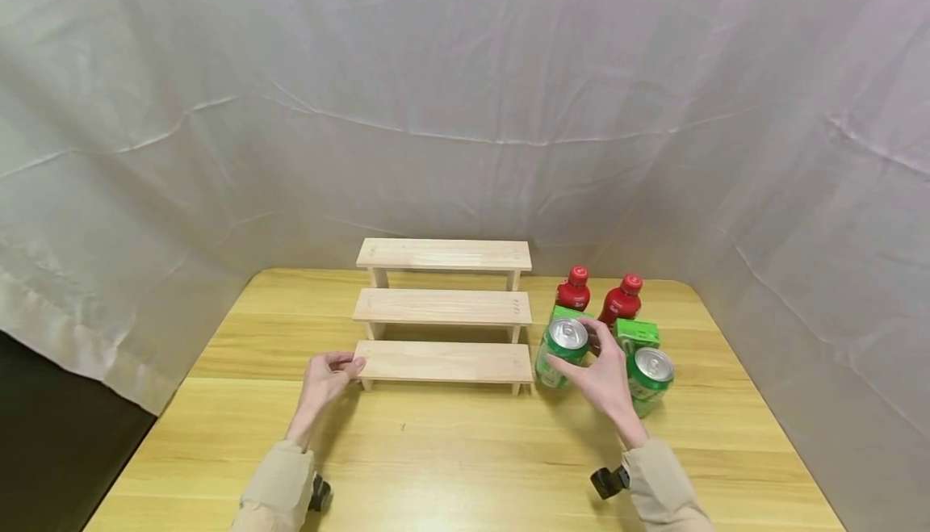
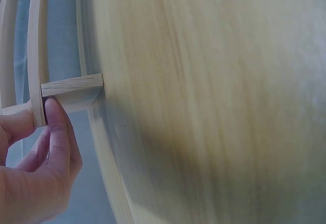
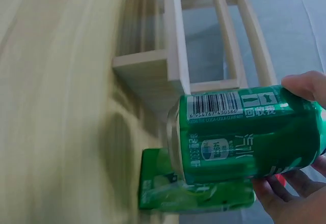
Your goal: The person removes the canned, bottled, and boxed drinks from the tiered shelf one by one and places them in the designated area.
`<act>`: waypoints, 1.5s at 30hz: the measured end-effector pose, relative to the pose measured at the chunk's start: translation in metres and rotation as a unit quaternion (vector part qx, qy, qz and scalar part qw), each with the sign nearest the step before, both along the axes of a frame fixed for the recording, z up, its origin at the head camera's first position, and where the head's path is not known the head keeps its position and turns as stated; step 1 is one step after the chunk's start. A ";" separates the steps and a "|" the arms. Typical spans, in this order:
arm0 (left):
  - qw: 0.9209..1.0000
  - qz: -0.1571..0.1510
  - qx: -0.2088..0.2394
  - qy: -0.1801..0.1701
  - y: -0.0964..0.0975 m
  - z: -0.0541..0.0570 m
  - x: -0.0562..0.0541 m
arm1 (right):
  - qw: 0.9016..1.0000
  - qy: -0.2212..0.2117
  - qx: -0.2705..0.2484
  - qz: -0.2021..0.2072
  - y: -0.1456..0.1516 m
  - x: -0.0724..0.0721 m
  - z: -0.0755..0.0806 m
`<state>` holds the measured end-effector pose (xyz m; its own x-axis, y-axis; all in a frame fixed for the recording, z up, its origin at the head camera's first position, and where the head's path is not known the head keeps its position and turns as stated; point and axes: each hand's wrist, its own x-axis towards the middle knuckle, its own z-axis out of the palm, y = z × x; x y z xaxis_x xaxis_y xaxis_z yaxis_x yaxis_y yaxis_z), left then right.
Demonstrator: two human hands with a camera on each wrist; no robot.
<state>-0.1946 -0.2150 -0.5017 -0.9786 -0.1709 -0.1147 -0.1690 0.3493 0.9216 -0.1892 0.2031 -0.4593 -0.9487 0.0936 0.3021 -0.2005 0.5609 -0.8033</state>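
Note:
My right hand (image 1: pixel 609 370) grips a green soda can (image 1: pixel 555 364) with a silver top, thumb on one side and fingers on the other. The right wrist view shows the can (image 3: pixel 244 137) raised off the table, its barcode facing the camera, close beside the rack's right end. A pale wooden three-step rack (image 1: pixel 445 361) stands on the table. At the left end of its lowest step, my left hand (image 1: pixel 324 383) pinches the board between thumb and fingers. The left wrist view has this hand (image 2: pixel 48 178) at the board's corner, by the support leg (image 2: pixel 74 87).
A second green can (image 1: pixel 650 374) stands right of my right hand. Behind are two green cartons, one (image 1: pixel 572 313) partly hidden by the held can, the other (image 1: pixel 638 332) farther right. Two red bottles (image 1: pixel 574 293) stand behind them. Grey fabric (image 1: pixel 465 136) encloses the wooden table (image 1: pixel 436 459).

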 end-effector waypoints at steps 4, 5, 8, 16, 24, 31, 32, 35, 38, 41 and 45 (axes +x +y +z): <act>1.000 -0.002 -0.001 0.002 0.000 0.000 0.000 | 1.000 -0.019 0.006 -0.010 0.006 0.001 -0.006; 1.000 -0.002 -0.003 0.002 0.000 0.000 0.001 | 1.000 -0.022 0.007 -0.009 0.007 0.002 -0.007; 1.000 -0.003 -0.006 -0.002 0.000 0.001 0.001 | 0.999 -0.033 0.007 -0.009 0.009 0.003 -0.010; 1.000 -0.003 -0.006 -0.001 0.001 0.000 0.001 | 0.998 -0.052 0.014 -0.014 0.013 0.004 -0.018; 1.000 0.003 -0.010 -0.001 0.000 0.001 0.000 | 0.998 -0.050 0.028 -0.010 0.014 0.002 -0.026; 1.000 0.003 -0.021 -0.006 0.000 0.000 0.001 | 0.998 -0.057 0.016 0.004 0.015 0.006 -0.031; 1.000 0.002 -0.020 -0.006 0.000 0.000 0.001 | 0.998 -0.056 0.013 0.005 0.015 0.006 -0.032; 1.000 0.002 -0.020 -0.005 0.001 0.001 0.001 | 0.998 -0.054 0.006 0.006 0.016 0.006 -0.033; 1.000 0.002 -0.021 -0.005 0.000 0.001 0.000 | 0.999 -0.054 0.000 0.007 0.016 0.004 -0.035; 1.000 0.002 -0.019 -0.008 0.000 0.001 -0.001 | 0.998 -0.056 -0.006 0.009 0.016 0.003 -0.035; 1.000 0.000 -0.019 -0.007 0.000 0.001 -0.001 | 0.998 -0.056 -0.009 0.010 0.016 0.003 -0.035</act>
<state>-0.1955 -0.2155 -0.5012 -0.9769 -0.1749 -0.1226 -0.1823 0.3840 0.9052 -0.1861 0.2191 -0.4946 -0.9784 0.0780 0.1915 -0.1196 0.5423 -0.8317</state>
